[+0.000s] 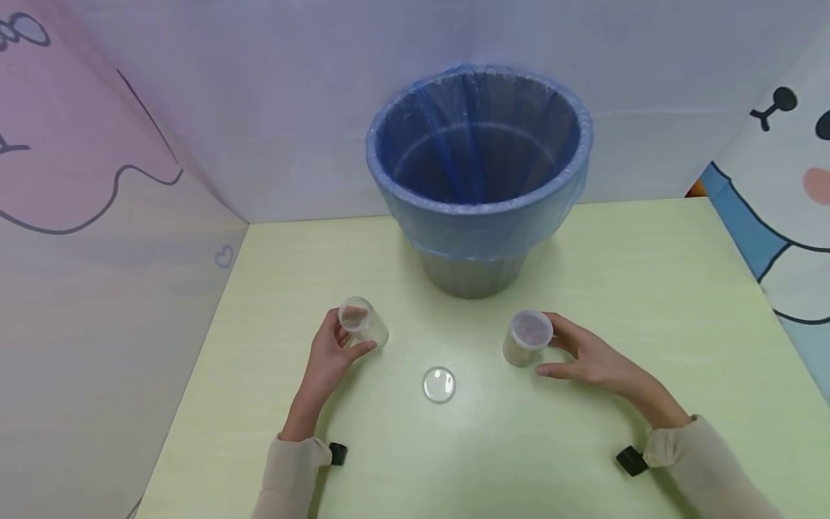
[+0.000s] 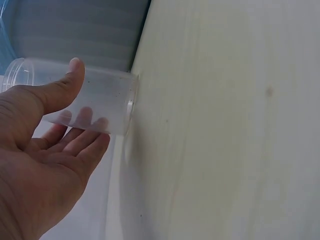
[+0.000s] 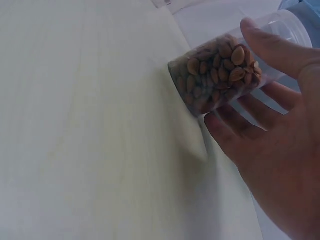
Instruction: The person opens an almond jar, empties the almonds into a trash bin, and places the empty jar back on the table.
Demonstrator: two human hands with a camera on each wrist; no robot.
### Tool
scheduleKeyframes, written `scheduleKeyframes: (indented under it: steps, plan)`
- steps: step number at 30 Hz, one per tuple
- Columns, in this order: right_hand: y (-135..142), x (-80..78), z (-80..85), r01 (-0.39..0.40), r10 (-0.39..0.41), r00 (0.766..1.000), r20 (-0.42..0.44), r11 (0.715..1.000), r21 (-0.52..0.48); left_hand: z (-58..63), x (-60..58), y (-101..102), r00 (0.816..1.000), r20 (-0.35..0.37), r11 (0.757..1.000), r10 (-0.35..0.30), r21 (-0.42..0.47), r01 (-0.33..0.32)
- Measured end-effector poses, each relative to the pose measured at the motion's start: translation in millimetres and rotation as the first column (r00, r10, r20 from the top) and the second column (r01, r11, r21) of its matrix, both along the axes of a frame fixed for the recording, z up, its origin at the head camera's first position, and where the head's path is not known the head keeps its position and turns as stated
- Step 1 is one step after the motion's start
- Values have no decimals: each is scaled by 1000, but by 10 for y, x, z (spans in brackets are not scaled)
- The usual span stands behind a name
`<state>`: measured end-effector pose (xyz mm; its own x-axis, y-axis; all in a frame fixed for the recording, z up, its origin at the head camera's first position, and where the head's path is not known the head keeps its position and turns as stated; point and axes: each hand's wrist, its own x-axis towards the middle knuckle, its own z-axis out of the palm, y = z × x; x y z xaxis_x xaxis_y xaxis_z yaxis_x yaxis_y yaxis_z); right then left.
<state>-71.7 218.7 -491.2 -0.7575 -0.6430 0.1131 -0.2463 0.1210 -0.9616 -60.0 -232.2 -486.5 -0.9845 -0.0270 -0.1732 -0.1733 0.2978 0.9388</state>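
My left hand [image 1: 331,360] holds a clear plastic jar [image 1: 368,328], its thumb on the near side and its fingers round the far side. This jar is uncapped and looks empty; its base rests on the table in the left wrist view. A second clear jar [image 1: 521,352] stands upright at the right, part filled with almonds [image 3: 220,70] and with what looks like a translucent lid [image 1: 532,329] on top. My right hand [image 1: 586,357] is spread beside that jar, thumb apart from it in the head view. Fingertip contact there is unclear. Between the jars lies a round clear lid [image 1: 439,384].
A large bin [image 1: 473,277] with a blue plastic liner [image 1: 480,231] stands at the back of the pale table [image 1: 311,245]. White and pink printed sheets [image 1: 292,108] surround the table at the back and sides. Small black devices [image 1: 632,461] sit at both wrists.
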Motion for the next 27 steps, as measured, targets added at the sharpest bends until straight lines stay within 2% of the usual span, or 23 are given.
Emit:
scheduleKeyframes:
  steps: [8, 12, 18, 22, 27]
  plan:
    - [-77, 27, -26, 80, -79, 997, -23, 994, 75, 17, 11, -9, 1000, -26, 999, -3, -46, 2]
    - [-96, 35, -13, 122, -117, 992, -54, 987, 102, 31, 19, -2, 998, -47, 997, -30, -68, 26]
    - [-112, 46, -8, 154, -148, 987, -62, 982, 106, 65, 34, -7, 990, -118, 993, -84, -89, 73]
    - [-113, 60, -15, 163, -158, 986, -62, 981, 102, 136, 50, -31, 982, -151, 991, -111, -91, 98]
    - [-119, 58, -3, 163, -157, 985, -66, 981, 109, 286, 43, -54, 969, -197, 985, -151, -114, 130]
